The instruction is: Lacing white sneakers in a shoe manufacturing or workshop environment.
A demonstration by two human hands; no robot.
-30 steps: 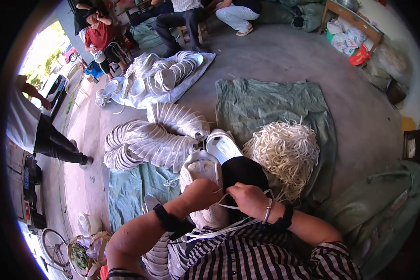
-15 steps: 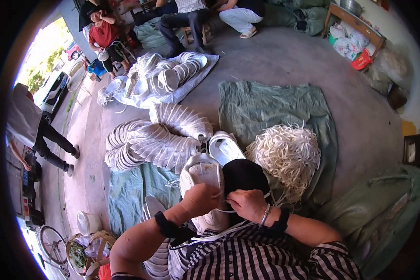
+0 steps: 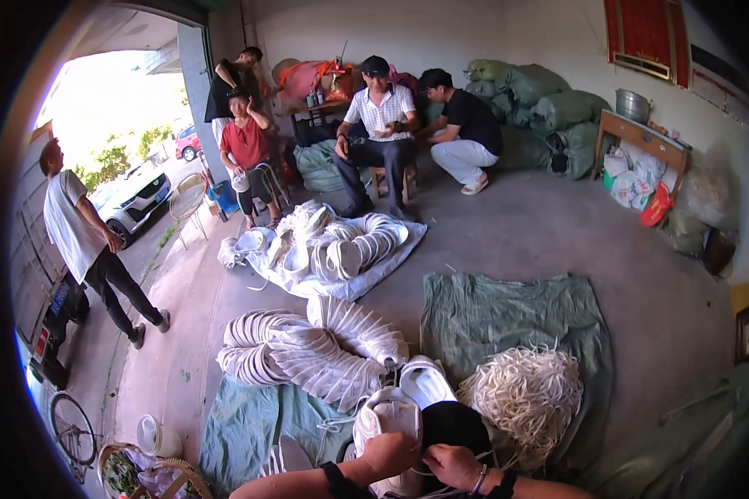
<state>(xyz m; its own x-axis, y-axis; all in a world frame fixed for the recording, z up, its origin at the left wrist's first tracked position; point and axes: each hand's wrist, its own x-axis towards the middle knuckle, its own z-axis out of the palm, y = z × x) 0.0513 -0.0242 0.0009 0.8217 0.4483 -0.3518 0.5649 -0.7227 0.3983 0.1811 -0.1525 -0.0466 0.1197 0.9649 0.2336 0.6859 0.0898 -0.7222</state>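
Note:
A white shoe [image 3: 385, 418] stands below me, toe pointing away. My left hand [image 3: 393, 456] is over its upper, fingers closed in a pinch on a thin white shoelace, mostly hidden by the hand. Close beside it, my right hand [image 3: 453, 466] is also pinched on the lace, in front of a black rounded pad or cover [image 3: 455, 427]. Another white shoe [image 3: 427, 381] lies just beyond the black piece. To the right is a big tangled heap of white shoelaces [image 3: 524, 401]. Long rows of nested white shoes [image 3: 308, 353] spread out ahead on the left.
Green sheets [image 3: 516, 312] lie under the laces and shoes. Farther off, more shoes rest on a white sheet [image 3: 366, 281]. Several people sit, crouch or stand at the back; one person [image 3: 91, 229] is at the left. A white bucket [image 3: 160, 438] and a basket [image 3: 187, 476] stand lower left.
The view has tilted up, so my hands and the shoe sit lower in the picture and the people at the back show fully. My hands have drawn slightly closer together over the shoe.

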